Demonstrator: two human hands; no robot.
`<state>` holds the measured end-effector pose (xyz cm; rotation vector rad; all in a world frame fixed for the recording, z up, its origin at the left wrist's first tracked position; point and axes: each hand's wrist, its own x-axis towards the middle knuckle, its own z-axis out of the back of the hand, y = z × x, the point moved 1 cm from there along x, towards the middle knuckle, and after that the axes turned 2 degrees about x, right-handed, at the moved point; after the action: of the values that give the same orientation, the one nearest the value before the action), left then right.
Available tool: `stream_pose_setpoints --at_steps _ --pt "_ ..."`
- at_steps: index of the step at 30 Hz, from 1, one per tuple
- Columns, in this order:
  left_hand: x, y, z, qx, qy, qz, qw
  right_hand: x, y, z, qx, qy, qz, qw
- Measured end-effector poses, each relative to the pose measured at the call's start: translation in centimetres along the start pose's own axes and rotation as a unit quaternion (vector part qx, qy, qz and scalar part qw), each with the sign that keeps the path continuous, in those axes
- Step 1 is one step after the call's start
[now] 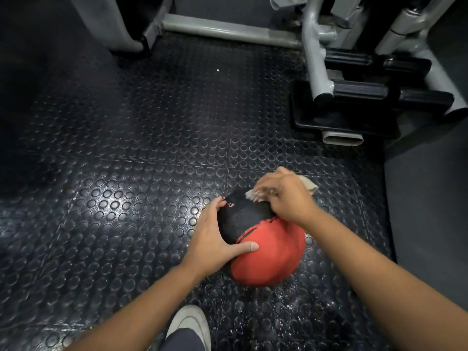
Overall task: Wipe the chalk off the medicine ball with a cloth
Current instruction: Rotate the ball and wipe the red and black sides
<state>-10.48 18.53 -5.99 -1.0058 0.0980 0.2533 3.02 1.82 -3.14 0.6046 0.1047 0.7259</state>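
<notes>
A red and black medicine ball [268,252] sits on the studded rubber floor, low and right of centre. My left hand [215,236] rests on its left side, fingers spread over the black panel and thumb on the red one. My right hand [283,196] grips a pale cloth [307,183] and presses it on the far top of the black panel. Most of the cloth is hidden under that hand; one corner sticks out on the right and a bit shows at the fingertips.
White chalk specks dust the floor [311,307] to the right of and below the ball. A grey gym machine frame [316,54] with black footrests [359,92] stands at the upper right. My white shoe [190,323] is at the bottom centre.
</notes>
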Motion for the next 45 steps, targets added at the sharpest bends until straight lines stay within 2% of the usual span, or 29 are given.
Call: stream_pose_setpoints --at_steps 3,4,6,9,11,13,16,17,20,23,26,30,31,33,35,37,39,42,45 --pt "-0.2 0.0 -0.1 -0.004 0.009 0.003 1.0 -0.2 -3.6 1.0 -0.004 -0.018 -0.135 0.991" --pt "-0.2 0.0 -0.1 -0.007 0.007 0.005 1.0 -0.1 -3.7 0.9 0.006 -0.024 -0.148 0.989" --pt "-0.1 0.0 -0.1 0.0 0.004 0.01 1.0 0.5 -1.6 0.1 0.015 -0.022 -0.098 0.995" --pt "0.0 -0.1 -0.1 0.011 0.005 0.012 1.0 1.4 3.1 -1.6 -0.014 0.062 0.038 0.997" --pt "0.2 -0.2 0.0 0.011 0.008 0.018 1.0 2.0 3.3 -1.4 -0.036 0.087 0.048 0.994" --pt "0.3 -0.3 0.2 0.008 0.009 0.021 1.0 2.5 0.8 -0.2 -0.044 0.07 -0.001 0.997" --pt "0.5 -0.4 0.2 0.003 0.016 0.025 1.0 1.9 -2.3 1.2 -0.05 0.037 -0.132 0.989" --pt "0.5 -0.4 0.1 0.002 0.014 0.025 1.0 1.6 -2.2 1.0 -0.039 0.024 -0.141 0.989" --pt "0.5 -0.1 0.2 0.0 0.002 0.026 1.0 0.6 1.3 -0.4 -0.005 -0.008 -0.045 0.999" --pt "0.3 0.1 0.4 -0.008 0.001 0.032 0.999 -0.4 4.4 -1.1 -0.011 0.008 0.054 0.998" --pt "0.5 -0.4 0.1 -0.009 -0.003 0.032 0.999 -0.1 2.8 -0.5 -0.016 0.009 0.038 0.999" --pt "1.3 -1.3 -0.6 -0.01 -0.008 0.026 1.0 0.8 -1.6 1.0 -0.045 -0.03 -0.097 0.994" --pt "1.6 -1.5 -0.7 -0.013 -0.007 0.028 1.0 0.9 -1.6 1.0 -0.045 -0.037 -0.094 0.994" --pt "2.2 -1.7 -0.8 -0.019 -0.006 0.035 0.999 0.7 0.4 0.4 -0.039 -0.036 -0.029 0.998" --pt "2.8 -2.0 -0.9 -0.019 -0.001 0.042 0.999 0.2 3.0 -0.2 -0.041 -0.006 0.048 0.998" --pt "3.2 -2.3 -1.0 -0.016 0.004 0.042 0.999 -0.1 3.1 0.1 -0.046 0.019 0.075 0.996" --pt "3.4 -2.7 -1.1 -0.01 0.005 0.04 0.999 0.2 0.5 1.4 -0.057 0.003 0.045 0.997" --pt "3.5 -3.3 -1.4 0.014 0.017 0.021 1.0 -0.1 -3.4 3.1 -0.072 -0.027 -0.046 0.996" --pt "3.9 -3.2 -1.2 0.068 0.066 -0.022 0.995 -1.1 -4.4 3.2 -0.053 -0.037 -0.091 0.994"
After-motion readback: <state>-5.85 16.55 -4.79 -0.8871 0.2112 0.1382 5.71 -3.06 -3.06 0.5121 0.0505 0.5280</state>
